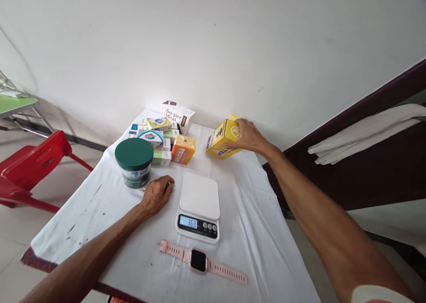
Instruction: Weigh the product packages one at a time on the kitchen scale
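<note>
My right hand point(249, 136) grips the back right end of a yellow tea box point(223, 136), which stands tilted near the far edge of the table. My left hand point(158, 194) rests on the cloth with its fingers curled in, and nothing shows in it. Just behind it stands a tub with a dark green lid point(134, 154). Between my hands, closer to me, lies a white kitchen scale point(199, 196) with a bare platform; its lit display reads 363. In front of the scale, a pink-strapped smartwatch point(199, 261) lies stretched out, its screen dark.
Behind the tub are several small boxes point(150, 138) in a pile, an orange box point(183, 149) and a white "Super Meal" package point(178, 114). A white cloth point(133, 232) covers the table, which stands by the wall. A red chair point(43, 165) is at the left.
</note>
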Available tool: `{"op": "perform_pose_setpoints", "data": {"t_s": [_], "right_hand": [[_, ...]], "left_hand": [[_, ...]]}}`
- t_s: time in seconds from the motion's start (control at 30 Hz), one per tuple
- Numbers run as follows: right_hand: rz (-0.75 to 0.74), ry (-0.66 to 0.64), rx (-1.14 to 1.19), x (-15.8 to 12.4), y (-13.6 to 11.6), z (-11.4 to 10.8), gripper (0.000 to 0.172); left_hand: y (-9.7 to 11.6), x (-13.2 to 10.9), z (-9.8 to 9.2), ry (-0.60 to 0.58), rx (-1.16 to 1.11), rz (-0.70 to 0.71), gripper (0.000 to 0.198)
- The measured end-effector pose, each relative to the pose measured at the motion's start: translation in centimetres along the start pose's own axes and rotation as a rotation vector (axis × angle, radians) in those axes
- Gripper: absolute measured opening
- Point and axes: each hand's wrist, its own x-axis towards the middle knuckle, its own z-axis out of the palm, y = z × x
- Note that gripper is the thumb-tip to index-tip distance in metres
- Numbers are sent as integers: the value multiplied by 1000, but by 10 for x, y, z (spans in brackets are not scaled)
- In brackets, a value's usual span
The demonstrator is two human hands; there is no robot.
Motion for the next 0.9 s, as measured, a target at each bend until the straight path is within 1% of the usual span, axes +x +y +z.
{"op": "perform_pose_setpoints", "data": {"t_s": [0.07,0.17,0.27,0.33,0.47,0.6,0.73,0.9], "right_hand": [[-26,46,48,-18,-3,-17,96],[-72,50,179,-45,-12,-46,95],[-191,-4,272,-74,-32,-67,92],[-215,-56,269,-92,-50,-73,93],[-241,-148,224,-122,-88,-72,99],[-291,-231,178,-137,-113,-63,101],[-316,-260,166,-139,-121,-54,101],[-303,-277,193,-136,-120,-53,104]], "left_hand": [[0,0,-1,-2,6,7,22],[1,2,-3,-6,23,0,22],[2,2,-4,-2,47,-1,22],[2,2,-4,2,53,11,22],[0,1,-4,17,58,28,23],[-3,0,-3,22,42,36,23],[-3,0,-2,30,33,32,23],[-2,1,-2,29,52,28,22]]}}
